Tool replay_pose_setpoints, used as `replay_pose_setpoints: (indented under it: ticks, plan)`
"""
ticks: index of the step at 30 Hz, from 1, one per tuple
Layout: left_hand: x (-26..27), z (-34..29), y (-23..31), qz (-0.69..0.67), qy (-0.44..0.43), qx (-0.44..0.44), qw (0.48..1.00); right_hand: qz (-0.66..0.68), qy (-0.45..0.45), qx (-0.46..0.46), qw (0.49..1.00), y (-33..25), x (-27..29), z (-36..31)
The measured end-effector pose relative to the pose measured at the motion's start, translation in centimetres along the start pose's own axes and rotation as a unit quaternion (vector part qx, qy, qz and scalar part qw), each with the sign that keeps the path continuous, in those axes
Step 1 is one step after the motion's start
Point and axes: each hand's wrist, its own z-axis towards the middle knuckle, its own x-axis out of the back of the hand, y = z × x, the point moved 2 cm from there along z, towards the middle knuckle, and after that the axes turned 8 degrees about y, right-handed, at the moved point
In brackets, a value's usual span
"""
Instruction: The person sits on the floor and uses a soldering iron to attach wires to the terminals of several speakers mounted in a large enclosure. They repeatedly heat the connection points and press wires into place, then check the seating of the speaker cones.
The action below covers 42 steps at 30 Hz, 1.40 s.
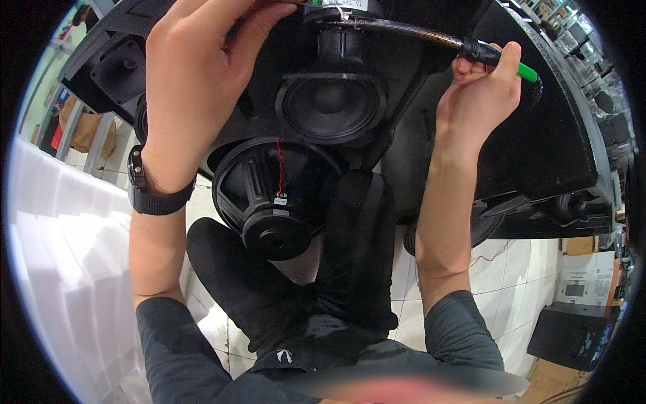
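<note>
My right hand (pixel 479 91) is closed around the black and green handle of a soldering iron (pixel 431 36). The iron's long metal barrel points left, its tip meeting the terminal area of a compression driver (pixel 356 7) at the top edge. On the left, my left hand (pixel 202 60) has thumb and fingers pinched close to that driver; what they hold is hidden. Below the driver sits a black speaker cone (pixel 330 106). A large woofer (pixel 269 202) with a twisted red wire (pixel 280 165) rests between my knees, magnet toward me.
A big black speaker cabinet (pixel 538 148) spans the far side. Another speaker horn (pixel 121 74) is at the far left. White plastic-like sheeting (pixel 67 269) fills the left. Cardboard boxes (pixel 584 276) and a black box (pixel 572 333) stand at right on the tiled floor (pixel 501 279).
</note>
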Motion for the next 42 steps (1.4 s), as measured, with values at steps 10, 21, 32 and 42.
replay_pose_setpoints:
  ticks: [10,21,32,42]
  plan:
    - [0.0,0.8,1.1,-0.015,-0.083,0.117,0.990,-0.012,0.012,0.011,1.000,0.0,-0.1,-0.3]
    - [-0.8,0.3,1.4,-0.035,-0.036,0.069,0.996,-0.012,-0.001,0.013,1.000,-0.3,-0.3,-0.1]
    - [-1.4,0.3,0.3,-0.071,-0.051,0.076,0.993,-0.012,-0.004,0.013,1.000,-0.3,-0.2,-0.1]
    - [-1.7,0.6,0.3,-0.073,-0.048,0.074,0.993,-0.010,-0.002,0.007,1.000,-0.3,-0.2,0.1]
